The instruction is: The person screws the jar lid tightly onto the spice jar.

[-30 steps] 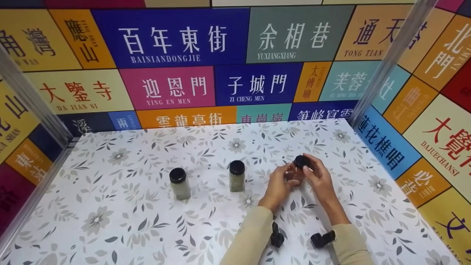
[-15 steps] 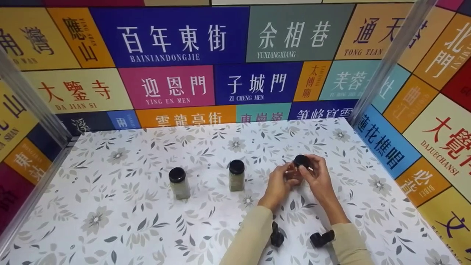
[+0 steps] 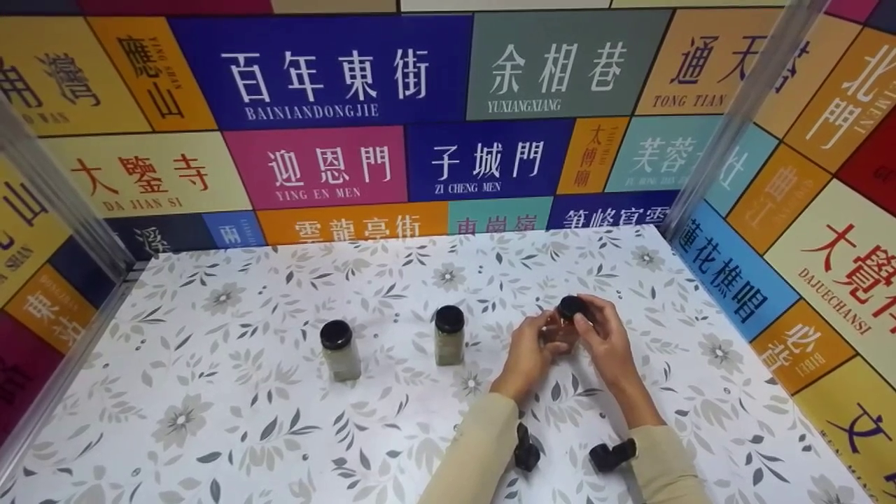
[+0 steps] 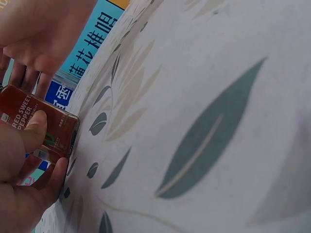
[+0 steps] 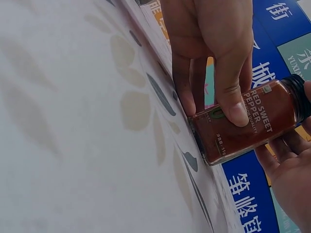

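Observation:
A square glass jar of red sweet pepper (image 5: 228,141) stands at the table's right side, its base at or very near the cloth. My left hand (image 3: 526,355) grips the jar's body, its thumb lying across the printed label, as the left wrist view also shows. At the jar's top, my right hand (image 3: 610,346) holds the black lid (image 3: 571,306) between thumb and fingers. The lid sits on the jar's neck; whether it is loose I cannot tell. Part of the jar is hidden by the hands in the head view.
Two similar jars with black lids and pale greenish contents stand upright to the left: a nearer jar (image 3: 449,336) and a farther jar (image 3: 341,351). The flower-patterned table (image 3: 245,413) meets colourful sign-covered walls (image 3: 336,164) at its back. Clear posts rise at the back corners.
My right fingers and thumb shift slightly around the black lid. My left hand keeps its grip on the jar, and the other two jars stay where they were.

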Demonstrator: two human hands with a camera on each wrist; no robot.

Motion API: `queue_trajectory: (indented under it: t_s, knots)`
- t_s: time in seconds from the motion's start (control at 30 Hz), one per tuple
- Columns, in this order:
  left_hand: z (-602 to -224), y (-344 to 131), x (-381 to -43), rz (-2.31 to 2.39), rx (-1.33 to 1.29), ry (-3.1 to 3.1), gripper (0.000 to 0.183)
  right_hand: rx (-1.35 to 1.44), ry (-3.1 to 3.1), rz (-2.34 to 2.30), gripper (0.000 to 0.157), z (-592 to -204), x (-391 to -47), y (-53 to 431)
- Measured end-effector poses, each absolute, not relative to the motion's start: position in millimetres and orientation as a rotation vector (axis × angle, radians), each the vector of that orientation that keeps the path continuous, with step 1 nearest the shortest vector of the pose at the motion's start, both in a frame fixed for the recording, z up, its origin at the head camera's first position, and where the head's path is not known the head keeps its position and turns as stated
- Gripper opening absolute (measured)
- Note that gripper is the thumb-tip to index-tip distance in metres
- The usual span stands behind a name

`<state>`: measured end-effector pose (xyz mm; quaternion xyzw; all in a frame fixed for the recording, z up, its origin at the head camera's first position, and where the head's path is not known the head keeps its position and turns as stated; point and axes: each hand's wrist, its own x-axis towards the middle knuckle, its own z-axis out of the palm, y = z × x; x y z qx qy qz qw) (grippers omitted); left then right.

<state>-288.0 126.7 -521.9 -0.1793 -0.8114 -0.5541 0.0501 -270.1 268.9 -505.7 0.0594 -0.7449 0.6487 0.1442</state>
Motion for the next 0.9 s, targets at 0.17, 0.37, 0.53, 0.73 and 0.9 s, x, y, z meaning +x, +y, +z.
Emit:
queue_trajectory:
  t_s: [0.17, 0.37, 0.53, 0.73, 0.9]
  knots:
    - [-521.7, 127.9, -287.3, -1.679, -0.533, -2.474, 0.042, 0.153, -2.174, 1.852, 0.044, -506.1, -269.2, 268.0]
    - [-522.9, 127.4, -286.7, -1.615, -0.534, -2.476, 0.046, 0.121, -2.188, 1.876, 0.047, -503.9, -267.2, 266.8]
    - [-522.8, 127.4, -287.4, -1.628, -0.523, -2.484, 0.045, 0.179, -2.213, 1.874, 0.047, -503.2, -267.2, 268.0]
    - [-522.6, 127.5, -288.0, -1.632, -0.529, -2.483, 0.042, 0.235, -2.203, 1.795, 0.042, -507.0, -270.5, 268.3]
    - [-522.9, 128.3, -288.4, -1.662, -0.52, -2.471, 0.041, 0.195, -2.195, 1.742, 0.044, -509.4, -272.2, 264.4]
